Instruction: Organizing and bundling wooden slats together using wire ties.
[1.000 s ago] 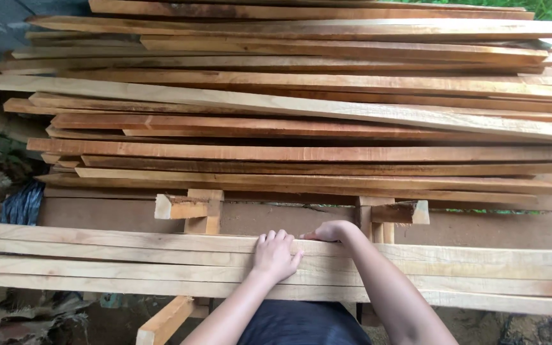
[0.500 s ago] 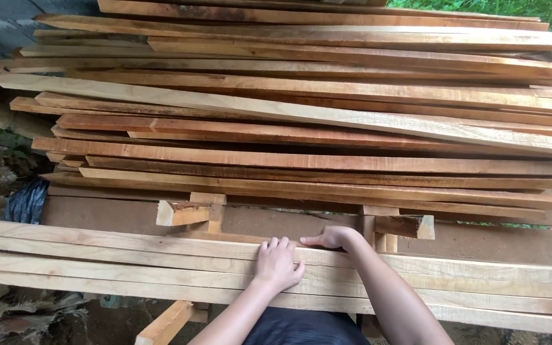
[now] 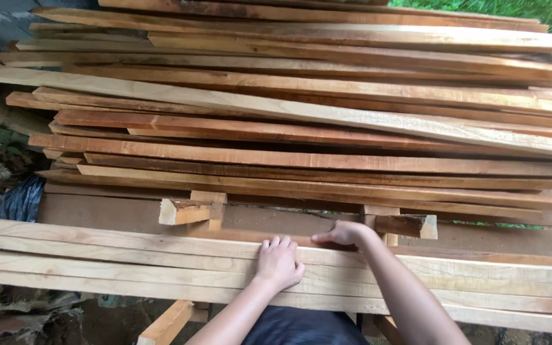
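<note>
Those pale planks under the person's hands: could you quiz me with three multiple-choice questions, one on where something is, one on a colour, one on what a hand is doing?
1. Where is the big pile of slats?
A. beyond the near planks
B. under the person's arms
C. leaning on a wall

2. What colour is the bundle at the far left?
A. red
B. dark blue-black
C. yellow

3. How is the left hand?
A. raised in the air
B. gripping a hammer
C. lying flat on the near planks

Answers: A, the pile lies farther off; B, it shows dark beside the wood; C, palm down, fingers spread.
</note>
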